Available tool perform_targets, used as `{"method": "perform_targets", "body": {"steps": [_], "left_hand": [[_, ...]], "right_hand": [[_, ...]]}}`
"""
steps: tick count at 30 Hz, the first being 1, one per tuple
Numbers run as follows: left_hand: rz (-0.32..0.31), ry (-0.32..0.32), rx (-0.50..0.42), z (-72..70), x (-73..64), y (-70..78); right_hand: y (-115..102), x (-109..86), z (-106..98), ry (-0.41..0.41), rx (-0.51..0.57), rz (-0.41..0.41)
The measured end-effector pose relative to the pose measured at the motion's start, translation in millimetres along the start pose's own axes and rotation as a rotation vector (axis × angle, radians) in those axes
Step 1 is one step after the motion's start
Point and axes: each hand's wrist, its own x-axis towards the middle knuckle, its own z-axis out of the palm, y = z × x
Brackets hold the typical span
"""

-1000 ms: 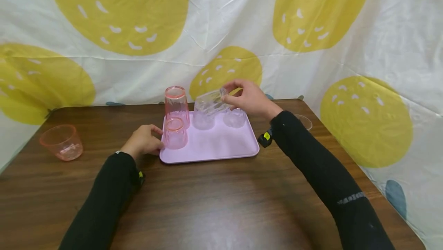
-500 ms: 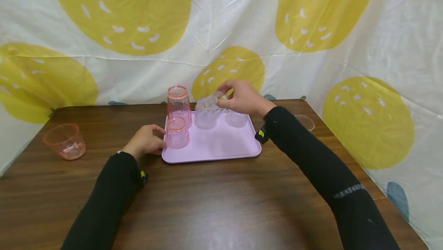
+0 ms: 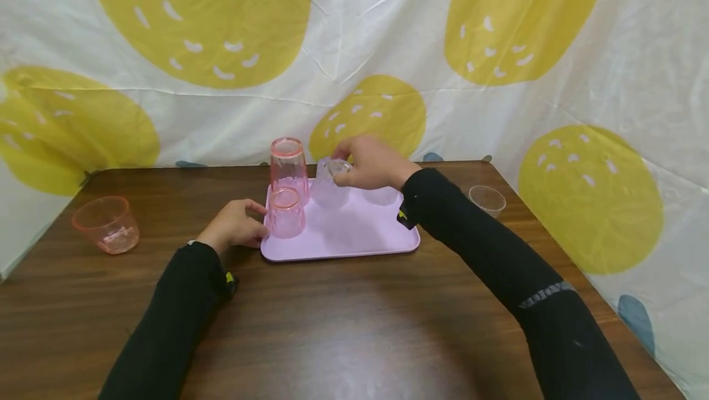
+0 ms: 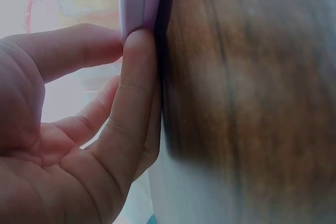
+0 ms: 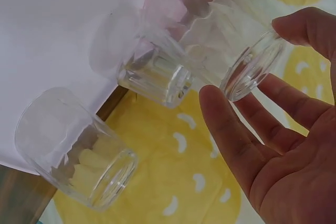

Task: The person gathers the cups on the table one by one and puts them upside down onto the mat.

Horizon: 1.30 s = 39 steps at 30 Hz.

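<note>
My left hand (image 3: 235,224) pinches the left edge of a pink-lilac tray (image 3: 360,237), with thumb and fingertips at its rim in the left wrist view. My right hand (image 3: 373,163) holds a clear faceted glass (image 5: 215,35) by its thick base, mouth facing down toward the tray. Two more clear glasses, one nearer (image 5: 79,150) and one behind (image 5: 149,74), stand upside down on the tray in the right wrist view. On the tray's left side are an upturned tall pink glass (image 3: 288,169) and an upturned short pink glass (image 3: 286,218) before it.
A pink tumbler (image 3: 111,224) stands mouth up on the wooden table (image 3: 332,320) at the left. Right of the tray, a clear glass (image 3: 487,199) is partly hidden by my right sleeve. A lemon-print cloth (image 3: 376,104) hangs behind the table.
My right hand has moved left and slightly down, and the clear glass has gone from tilted sideways to nearly upside down near the pink glasses. The left hand stays at the tray's edge.
</note>
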Motion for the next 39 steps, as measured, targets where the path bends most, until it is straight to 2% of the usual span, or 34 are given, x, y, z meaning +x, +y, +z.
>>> {"method": "perform_targets", "body": {"steps": [7,18,30,39], "left_hand": [[0.005,-0.001,-0.022,1.5,-0.8,1.8],[-0.002,-0.012,0.0,-0.6,2.2,1.6],[-0.002,-0.009,-0.015,-1.4,2.4,-2.0],[-0.012,-0.008,0.008,-2.6,2.0,-2.6]], "right_hand": [[-2,7.6,7,-0.008,-0.069,-0.061],[-12,9.9,11,-0.121,-0.099,-0.053],[-19,10.6,20,-0.184,-0.134,-0.065],[-21,7.3,30,-0.215,-0.108,-0.054]]}}
